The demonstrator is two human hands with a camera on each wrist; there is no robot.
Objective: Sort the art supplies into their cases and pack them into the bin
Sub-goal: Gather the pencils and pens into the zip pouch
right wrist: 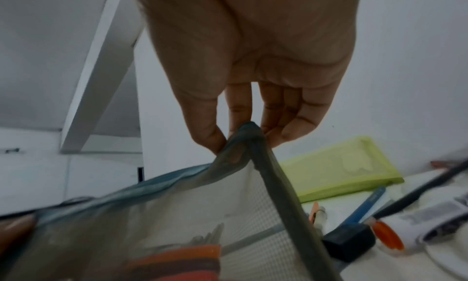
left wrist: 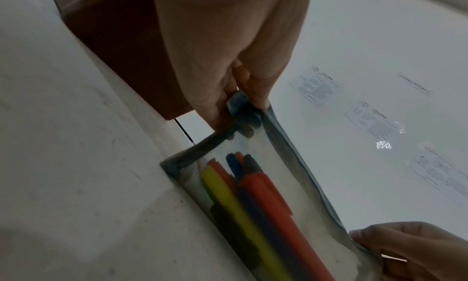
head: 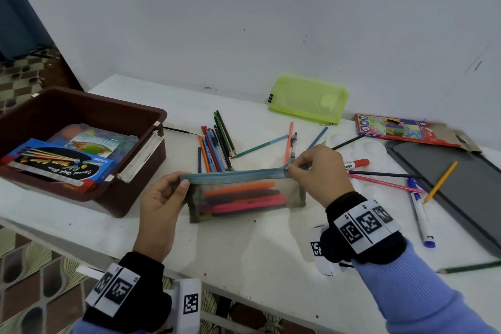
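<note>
A grey mesh pouch with a blue zip edge stands on the white table, with several coloured markers inside. My left hand pinches the pouch's left top corner. At the right top corner, my right hand pinches the zip end. A brown bin at the left holds a blue paint box and a clear case. Loose pencils lie behind the pouch.
A lime green mesh pouch lies by the wall. A coloured-pencil box, a dark slate, a white palette, whiteboard markers and stray pencils lie at the right. The table's front edge runs close below my wrists.
</note>
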